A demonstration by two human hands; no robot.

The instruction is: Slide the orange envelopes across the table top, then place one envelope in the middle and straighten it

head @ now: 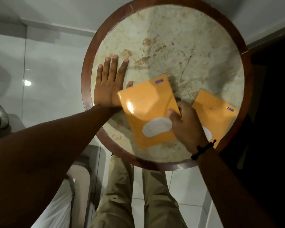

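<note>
On the near edge of the round table [86, 79], right hand [186, 127] pinches one orange packet [146, 111], thumb on top, prob. lifted. 2nd packet [216, 112] lies flat beside it, untouched. Left hand [108, 86] further back, fingers spread flat on the marble. Count: 2 packets, 2 hands.

No legible text anywhere: small purple labels on the held orange packet [148, 111] and the second orange packet [216, 112] too blurred to read.
</note>
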